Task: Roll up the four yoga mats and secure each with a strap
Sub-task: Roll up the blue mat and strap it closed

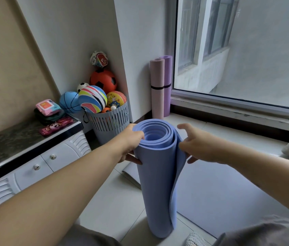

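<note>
Blue-violet foam: the blue mat [158, 174] stands on end on the tiled floor [111, 201] at the middle of the view, rolled in loose coils, with its outer flap hanging free down the three-o'clock side. The left hand [131, 141] clamps the top rim at nine o'clock, fingers hooked over into the coils and thumb on the outside below. The right hand [198, 146] meets the flap's edge at three o'clock with its fingers spread; whether it pinches the flap or only touches it I cannot tell. At twelve o'clock from the roll, a pink mat [157, 75] and a purple mat [167, 71] stand upright side by side against the wall — each rolled and bound with a black strap [157, 88]. A slotted basket [111, 121] heaped with balls sits at ten o'clock, and a white cabinet [60, 157] at nine.
</note>
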